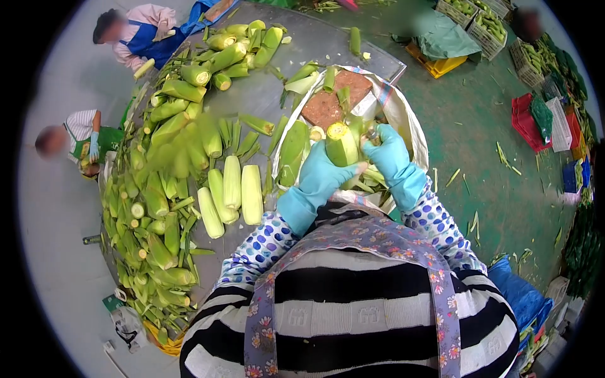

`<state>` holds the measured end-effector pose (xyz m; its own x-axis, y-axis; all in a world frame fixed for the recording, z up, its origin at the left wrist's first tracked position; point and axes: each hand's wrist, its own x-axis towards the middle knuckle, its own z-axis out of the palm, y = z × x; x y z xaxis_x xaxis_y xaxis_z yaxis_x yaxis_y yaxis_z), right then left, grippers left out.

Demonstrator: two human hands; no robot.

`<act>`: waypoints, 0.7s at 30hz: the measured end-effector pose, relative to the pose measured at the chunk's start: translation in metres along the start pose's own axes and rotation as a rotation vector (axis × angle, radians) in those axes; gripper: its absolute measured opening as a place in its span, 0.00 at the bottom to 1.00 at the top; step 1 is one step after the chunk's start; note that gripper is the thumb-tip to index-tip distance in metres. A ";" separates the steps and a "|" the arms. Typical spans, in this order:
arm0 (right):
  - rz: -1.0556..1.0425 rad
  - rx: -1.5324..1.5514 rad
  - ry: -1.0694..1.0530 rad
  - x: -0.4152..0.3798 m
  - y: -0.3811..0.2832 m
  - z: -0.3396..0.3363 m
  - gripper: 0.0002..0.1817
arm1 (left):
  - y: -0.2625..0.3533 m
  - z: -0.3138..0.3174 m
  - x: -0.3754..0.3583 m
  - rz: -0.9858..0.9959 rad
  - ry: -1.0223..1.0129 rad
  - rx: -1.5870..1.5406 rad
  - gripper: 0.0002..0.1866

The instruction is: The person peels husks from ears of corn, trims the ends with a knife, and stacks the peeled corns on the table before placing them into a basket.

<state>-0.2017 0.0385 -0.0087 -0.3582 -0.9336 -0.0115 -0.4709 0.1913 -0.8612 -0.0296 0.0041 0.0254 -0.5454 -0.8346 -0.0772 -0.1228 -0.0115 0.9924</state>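
My left hand (320, 173), in a teal rubber glove, is closed around an ear of corn (342, 150) in its green husk. The ear's cut end faces away from me and shows yellow. Close to its right side, my right hand (392, 157), gloved alike, has its fingers pressed together on something small and brownish; I cannot tell what it is. Both hands are over an open white woven sack (413, 126), which holds loose husks and a reddish-brown block (337, 101). Left of the sack, several peeled pale-green ears (232, 183) lie side by side on the metal table (309, 28).
A large heap of unpeeled corn (164, 220) covers the table's left side. Two people in aprons, one in blue (154, 44) and one in green (94, 142), are beyond it. Crates (488, 31) of corn and a red crate (529, 123) stand on the green floor at right.
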 end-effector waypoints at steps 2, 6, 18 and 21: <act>0.102 0.152 -0.004 0.009 0.024 0.005 0.19 | -0.001 0.000 -0.001 -0.024 -0.004 -0.079 0.23; -0.023 0.244 -0.024 -0.006 0.001 -0.002 0.19 | -0.011 -0.003 0.000 -0.113 -0.065 -0.171 0.27; 0.452 1.279 -0.239 0.005 -0.007 -0.010 0.14 | -0.025 -0.022 0.000 -0.136 -0.080 -0.380 0.41; 0.442 1.207 -0.269 0.003 -0.008 -0.005 0.16 | 0.013 -0.015 0.002 -0.140 -0.222 -0.373 0.31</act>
<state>-0.2026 0.0354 0.0007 -0.0579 -0.9202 -0.3872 0.7074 0.2358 -0.6663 -0.0204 -0.0059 0.0400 -0.7147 -0.6728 -0.1910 0.0767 -0.3469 0.9348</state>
